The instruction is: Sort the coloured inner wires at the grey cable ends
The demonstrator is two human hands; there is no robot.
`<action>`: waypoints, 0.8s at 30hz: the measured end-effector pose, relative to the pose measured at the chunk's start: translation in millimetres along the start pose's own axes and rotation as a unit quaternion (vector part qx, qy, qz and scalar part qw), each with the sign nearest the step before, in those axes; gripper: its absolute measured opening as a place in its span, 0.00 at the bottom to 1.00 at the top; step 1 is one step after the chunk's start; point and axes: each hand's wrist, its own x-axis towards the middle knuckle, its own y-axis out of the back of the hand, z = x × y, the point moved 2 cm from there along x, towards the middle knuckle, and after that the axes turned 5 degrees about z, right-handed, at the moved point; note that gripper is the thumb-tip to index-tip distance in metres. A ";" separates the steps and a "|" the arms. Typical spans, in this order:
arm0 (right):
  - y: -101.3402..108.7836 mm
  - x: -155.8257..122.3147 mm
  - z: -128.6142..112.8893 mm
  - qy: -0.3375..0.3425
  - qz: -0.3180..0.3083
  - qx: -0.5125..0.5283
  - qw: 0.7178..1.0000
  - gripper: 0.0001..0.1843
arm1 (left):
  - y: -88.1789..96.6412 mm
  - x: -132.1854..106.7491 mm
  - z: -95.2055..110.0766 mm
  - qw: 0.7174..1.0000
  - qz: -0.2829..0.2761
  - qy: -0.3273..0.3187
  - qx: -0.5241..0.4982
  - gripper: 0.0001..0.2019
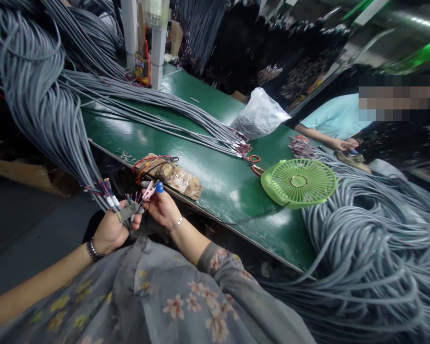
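Note:
My left hand [111, 230] is closed around the end of a grey cable, whose thin coloured wires [132, 197] fan out above the fingers. A grey wrapping [131, 210] lies across the thumb side of this hand. Close by on the right, my right hand [163, 209] pinches a small pale pink piece [149, 190] beside those wires; its exact kind is unclear. One digit of that hand wears a blue cover [159, 187]. Just left of my hands hang more grey cable ends [109, 193] with white sleeves and bare coloured wires.
A taped cardboard block [181, 179] lies at the green table's [236, 191] near edge. Farther right stand a green fan [299, 181] and red-orange-handled scissors [254, 159]. Grey cable bundles [32, 71] drape at left and right [372, 248]. A person [337, 117] works across the table.

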 end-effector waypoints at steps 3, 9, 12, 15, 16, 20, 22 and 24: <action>4.3 -2.4 -0.3 -0.024 -0.040 -0.034 0.998 0.28 | 0.1 -1.2 -0.9 0.999 -0.005 -0.025 0.030 0.17; 24.3 -16.2 -0.4 -0.079 -0.121 -0.120 0.982 0.32 | 17.1 -5.6 -12.9 0.993 -0.026 -0.051 0.107 0.14; 27.2 -23.3 -2.2 -0.079 -0.139 -0.158 0.974 0.35 | 28.6 -6.9 -19.6 0.989 -0.018 -0.057 0.133 0.11; 22.4 -27.4 -1.0 -0.063 -0.130 -0.194 0.970 0.34 | 32.9 -6.4 -20.4 0.988 0.001 -0.075 0.133 0.11; 20.0 -28.0 0.2 -0.052 -0.121 -0.203 0.970 0.32 | 32.5 -6.5 -20.0 0.988 0.003 -0.076 0.134 0.11; 12.1 -29.4 5.2 0.002 -0.094 -0.212 0.973 0.25 | 27.5 -10.3 -18.1 0.991 0.023 -0.073 0.113 0.13; 10.1 -30.3 6.0 0.019 -0.087 -0.209 0.974 0.24 | 25.1 -13.3 -17.0 0.991 0.041 -0.078 0.101 0.12; 9.7 -31.3 5.6 0.030 -0.075 -0.209 0.975 0.23 | 22.9 -14.9 -15.1 0.990 0.056 -0.082 0.097 0.12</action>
